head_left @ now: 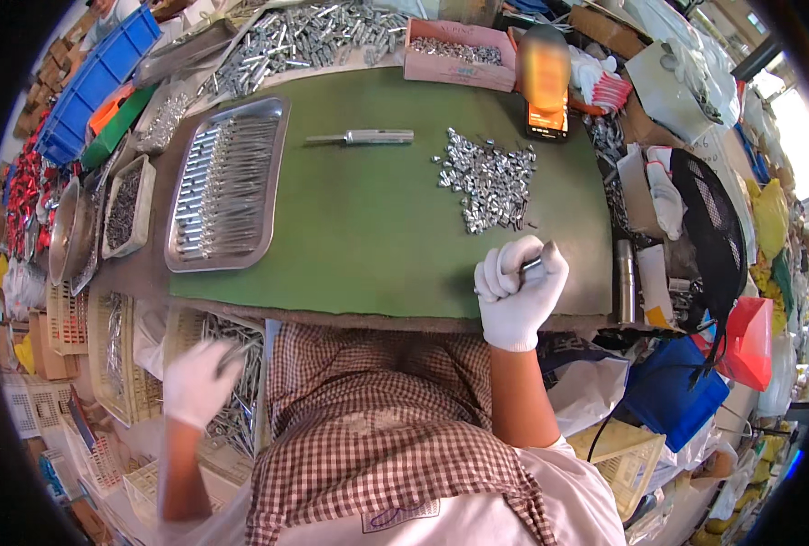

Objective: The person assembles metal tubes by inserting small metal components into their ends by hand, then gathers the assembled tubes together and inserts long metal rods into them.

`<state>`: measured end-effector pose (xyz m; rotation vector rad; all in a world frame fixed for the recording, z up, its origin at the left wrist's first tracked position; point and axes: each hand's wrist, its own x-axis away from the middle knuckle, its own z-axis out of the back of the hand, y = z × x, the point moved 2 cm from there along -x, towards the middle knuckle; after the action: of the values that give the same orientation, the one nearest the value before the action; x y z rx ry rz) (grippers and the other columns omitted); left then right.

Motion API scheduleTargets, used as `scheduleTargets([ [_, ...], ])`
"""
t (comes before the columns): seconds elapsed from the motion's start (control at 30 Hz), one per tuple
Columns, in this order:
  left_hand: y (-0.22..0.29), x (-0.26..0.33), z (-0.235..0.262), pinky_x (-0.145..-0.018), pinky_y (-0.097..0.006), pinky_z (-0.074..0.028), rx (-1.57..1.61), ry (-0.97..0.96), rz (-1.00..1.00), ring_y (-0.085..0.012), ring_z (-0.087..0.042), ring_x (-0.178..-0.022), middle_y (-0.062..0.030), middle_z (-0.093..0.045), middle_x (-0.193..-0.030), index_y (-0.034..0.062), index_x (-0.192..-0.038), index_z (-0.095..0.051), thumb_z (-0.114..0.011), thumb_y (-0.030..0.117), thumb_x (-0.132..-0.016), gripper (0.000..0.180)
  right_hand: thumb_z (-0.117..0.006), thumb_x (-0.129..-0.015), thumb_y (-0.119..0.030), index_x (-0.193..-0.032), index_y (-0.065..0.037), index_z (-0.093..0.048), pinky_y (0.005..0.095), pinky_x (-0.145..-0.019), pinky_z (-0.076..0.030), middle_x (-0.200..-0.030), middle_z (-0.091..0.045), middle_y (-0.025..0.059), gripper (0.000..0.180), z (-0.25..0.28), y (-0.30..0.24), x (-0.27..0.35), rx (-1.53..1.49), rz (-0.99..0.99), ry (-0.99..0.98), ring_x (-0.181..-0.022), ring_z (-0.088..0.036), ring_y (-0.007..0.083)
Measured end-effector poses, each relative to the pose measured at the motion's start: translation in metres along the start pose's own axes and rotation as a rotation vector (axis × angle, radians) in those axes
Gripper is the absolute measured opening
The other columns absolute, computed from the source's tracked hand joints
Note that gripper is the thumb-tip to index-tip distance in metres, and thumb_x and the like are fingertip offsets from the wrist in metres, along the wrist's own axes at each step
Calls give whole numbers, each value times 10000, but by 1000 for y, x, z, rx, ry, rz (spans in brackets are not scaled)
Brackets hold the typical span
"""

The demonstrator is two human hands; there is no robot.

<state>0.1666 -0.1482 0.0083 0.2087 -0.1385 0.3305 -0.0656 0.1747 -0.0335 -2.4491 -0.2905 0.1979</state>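
My right hand (pixel 520 293), in a white glove with bare fingertips, is closed near the front edge of the green work mat (pixel 359 227). A small dark metal piece (pixel 531 265) shows between its thumb and fingers. Just beyond it lies a loose pile of small shiny metal fittings (pixel 491 182). My left hand (pixel 201 382), also gloved, is smeared by motion over a crate of long metal rods (pixel 243 400) left of my lap; whether its fingers hold a rod is unclear. One silver tool with a thin pointed tip (pixel 377 136) rests on the mat, apart from both hands.
A steel tray (pixel 172 259) holds rows of thin pointed metal tools. Behind the mat are heaped metal tubes (pixel 318 36), a pink box of small parts (pixel 459 71) and a phone (pixel 547 118). A metal cylinder (pixel 626 282) and black mesh cap (pixel 714 218) stand at right.
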Motion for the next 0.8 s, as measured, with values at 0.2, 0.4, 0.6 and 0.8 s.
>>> scheduleTargets([
  [0.2,-36,4,44,-896,-448,-494,-204,315,-29,-347,-625,-1009,-151,-664,-1055,53,-1098,-700,-681,185,-862,270,-388,-1062,-413,-758,-39,-507,279,-459,-212,-544,-283,-41,497,-11,11,-1,56,-20,26,-462,-243,94],
  [0.4,116,-184,49,-955,-433,-487,-32,402,-756,-334,-595,-1081,-120,-628,-1136,75,-1133,-676,-650,169,-893,259,-454,-1003,-170,-831,-30,-594,248,-480,-263,-612,-428,-18,262,-7,11,-2,261,-71,183,-512,-337,69],
  [0.6,158,-291,14,-994,-436,-472,-95,120,-496,-352,-560,-1166,-128,-585,-1237,74,-1123,-621,-678,258,-900,295,-499,-914,-48,-958,-28,-663,207,-537,-346,-749,-544,-13,171,-13,14,-4,495,-138,195,-605,-425,54],
  [0.8,156,-266,22,-883,-449,-507,52,100,-600,-375,-628,-995,-157,-648,-1087,67,-1085,-603,-604,229,-963,203,-500,-983,-108,-1177,-20,-655,220,-613,-435,-827,-580,-4,263,-16,7,0,557,-88,109,-683,-519,69],
])
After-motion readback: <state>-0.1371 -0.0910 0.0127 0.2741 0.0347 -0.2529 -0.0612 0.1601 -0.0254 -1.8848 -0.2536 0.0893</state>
